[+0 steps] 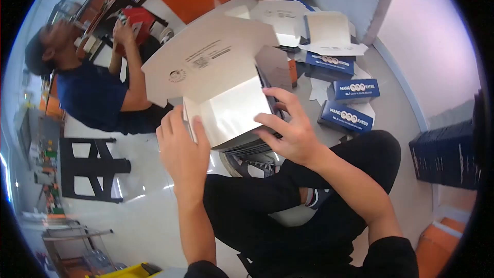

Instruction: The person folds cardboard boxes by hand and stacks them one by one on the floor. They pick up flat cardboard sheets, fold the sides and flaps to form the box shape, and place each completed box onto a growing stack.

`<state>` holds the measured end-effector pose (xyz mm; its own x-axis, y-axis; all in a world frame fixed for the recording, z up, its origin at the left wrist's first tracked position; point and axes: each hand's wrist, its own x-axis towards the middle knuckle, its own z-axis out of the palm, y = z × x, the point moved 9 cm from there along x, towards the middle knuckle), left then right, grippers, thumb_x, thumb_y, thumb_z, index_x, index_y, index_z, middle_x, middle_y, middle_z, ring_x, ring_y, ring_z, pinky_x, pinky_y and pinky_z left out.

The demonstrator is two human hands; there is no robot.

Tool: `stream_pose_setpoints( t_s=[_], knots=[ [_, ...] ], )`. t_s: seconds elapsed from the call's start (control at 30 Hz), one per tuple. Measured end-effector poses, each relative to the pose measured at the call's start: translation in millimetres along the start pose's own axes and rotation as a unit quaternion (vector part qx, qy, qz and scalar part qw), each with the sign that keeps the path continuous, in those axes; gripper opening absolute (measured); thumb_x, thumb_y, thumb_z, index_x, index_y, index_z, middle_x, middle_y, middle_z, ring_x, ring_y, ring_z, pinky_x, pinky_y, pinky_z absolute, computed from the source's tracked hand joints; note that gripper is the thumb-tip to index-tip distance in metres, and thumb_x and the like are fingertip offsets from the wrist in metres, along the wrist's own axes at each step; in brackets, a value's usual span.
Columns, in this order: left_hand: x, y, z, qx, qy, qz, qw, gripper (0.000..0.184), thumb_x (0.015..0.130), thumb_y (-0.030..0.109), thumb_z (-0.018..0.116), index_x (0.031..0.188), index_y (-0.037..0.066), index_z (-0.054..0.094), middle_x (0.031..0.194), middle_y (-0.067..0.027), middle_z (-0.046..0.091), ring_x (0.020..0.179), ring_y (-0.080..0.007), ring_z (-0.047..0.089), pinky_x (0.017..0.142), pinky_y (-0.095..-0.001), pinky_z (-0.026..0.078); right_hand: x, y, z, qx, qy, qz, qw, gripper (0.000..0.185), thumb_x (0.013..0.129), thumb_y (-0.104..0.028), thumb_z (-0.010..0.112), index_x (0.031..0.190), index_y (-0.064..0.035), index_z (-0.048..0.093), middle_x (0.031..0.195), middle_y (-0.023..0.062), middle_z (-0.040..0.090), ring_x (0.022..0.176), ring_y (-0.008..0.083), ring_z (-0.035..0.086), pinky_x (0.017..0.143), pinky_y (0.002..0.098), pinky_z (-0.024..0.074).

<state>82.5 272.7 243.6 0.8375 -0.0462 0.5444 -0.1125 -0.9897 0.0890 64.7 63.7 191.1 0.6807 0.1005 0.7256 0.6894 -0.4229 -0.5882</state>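
A paperboard food box (231,105), white inside with its large printed lid flap raised, is in front of me above my crossed legs. My left hand (184,136) grips its near left side, the thumb by the wall's edge and the fingers outside. At the right wall, my right hand (290,126) has its fingers bent around the edge and corner. The box's outer sides are mostly hidden. Dark layered edges, like a stack of flat cardboard (249,148), show just below it.
Closed blue printed boxes (355,90) and open-lidded boxes (329,31) stand on the floor at the right. Dark stacked cardboard (445,154) leans by the wall. A co-worker (98,90) sits at the left, near a black stool (95,170).
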Motion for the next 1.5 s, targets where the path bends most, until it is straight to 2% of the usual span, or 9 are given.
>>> stream_pose_setpoints(
  t_s=[0.1,0.17,0.33,0.57,0.83,1.13,1.23,1.33,1.5],
  knots=[
    [-4,73,-13,-0.139,-0.051,0.159,0.976,0.054,0.089,0.013,0.066,0.140,0.007,0.050,0.123,-0.0180,0.063,0.095,-0.0388,0.067,0.081,-0.0485,0.052,-2,8,-3,0.048,0.002,0.053,0.997,0.053,0.069,-0.004,0.082,0.118,-0.0126,0.065,0.136,0.0175,0.047,0.123,0.0376,0.051,0.097,0.0444,0.0500],
    [-12,107,17,-0.389,-0.274,0.108,0.873,0.063,0.087,0.003,0.065,0.146,0.010,0.046,0.121,-0.0185,0.065,0.095,-0.0392,0.067,0.081,-0.0456,0.053,-6,18,-4,0.092,0.008,0.066,0.994,0.070,0.069,-0.003,0.081,0.133,-0.0126,0.056,0.138,0.0176,0.043,0.125,0.0379,0.050,0.098,0.0437,0.0499],
    [-6,119,27,-0.230,-0.250,0.237,0.910,0.066,0.084,-0.008,0.057,0.144,0.020,0.051,0.094,-0.0182,0.071,0.084,-0.0356,0.070,0.071,-0.0436,0.054,-4,43,-15,0.119,0.017,0.130,0.984,0.077,0.070,0.004,0.071,0.141,-0.0097,0.045,0.135,0.0148,0.043,0.122,0.0324,0.052,0.091,0.0365,0.0511],
    [-9,120,25,-0.227,-0.266,0.183,0.919,0.044,0.088,-0.008,0.057,0.127,0.012,0.061,0.100,-0.0235,0.070,0.091,-0.0399,0.070,0.075,-0.0437,0.053,-14,75,-3,0.181,-0.018,0.244,0.953,0.046,0.076,0.002,0.063,0.120,-0.0083,0.059,0.121,0.0090,0.050,0.102,0.0218,0.058,0.076,0.0313,0.0527],
    [-20,133,48,-0.090,-0.328,0.221,0.914,0.044,0.085,-0.006,0.058,0.127,0.008,0.058,0.098,-0.0227,0.070,0.090,-0.0414,0.069,0.075,-0.0468,0.055,-16,80,-4,0.125,-0.061,0.253,0.957,0.024,0.079,-0.009,0.065,0.102,-0.0042,0.064,0.108,0.0128,0.056,0.094,0.0280,0.060,0.080,0.0377,0.0508],
    [-23,124,58,-0.265,-0.423,0.138,0.855,0.041,0.092,0.006,0.063,0.132,0.007,0.056,0.093,-0.0142,0.075,0.084,-0.0306,0.074,0.073,-0.0386,0.057,-14,75,-9,0.064,-0.129,0.241,0.960,0.017,0.084,-0.014,0.063,0.096,-0.0022,0.064,0.101,0.0133,0.058,0.087,0.0323,0.061,0.077,0.0401,0.0495],
    [-3,90,46,-0.305,-0.276,0.089,0.907,0.042,0.092,0.012,0.066,0.133,0.009,0.056,0.089,-0.0095,0.075,0.077,-0.0290,0.073,0.065,-0.0378,0.055,-12,74,-10,0.060,-0.121,0.237,0.962,0.019,0.089,-0.021,0.061,0.097,-0.0035,0.064,0.102,0.0151,0.059,0.090,0.0356,0.062,0.079,0.0437,0.0501],
    [17,16,22,-0.142,0.008,-0.015,0.990,0.031,0.090,0.017,0.070,0.115,0.001,0.064,0.104,-0.0152,0.069,0.090,-0.0290,0.065,0.080,-0.0394,0.051,-13,68,-5,0.049,-0.114,0.233,0.965,0.026,0.094,-0.029,0.059,0.098,-0.0042,0.064,0.102,0.0175,0.059,0.092,0.0385,0.062,0.081,0.0472,0.0503],
    [15,-59,73,-0.283,-0.039,-0.141,0.948,0.042,0.086,0.018,0.072,0.118,-0.008,0.062,0.101,-0.0180,0.068,0.092,-0.0261,0.065,0.082,-0.0351,0.051,-2,65,-4,0.018,-0.105,0.199,0.974,0.034,0.095,-0.035,0.062,0.089,-0.0020,0.060,0.093,0.0177,0.059,0.088,0.0371,0.060,0.078,0.0447,0.0491]
  ],
)
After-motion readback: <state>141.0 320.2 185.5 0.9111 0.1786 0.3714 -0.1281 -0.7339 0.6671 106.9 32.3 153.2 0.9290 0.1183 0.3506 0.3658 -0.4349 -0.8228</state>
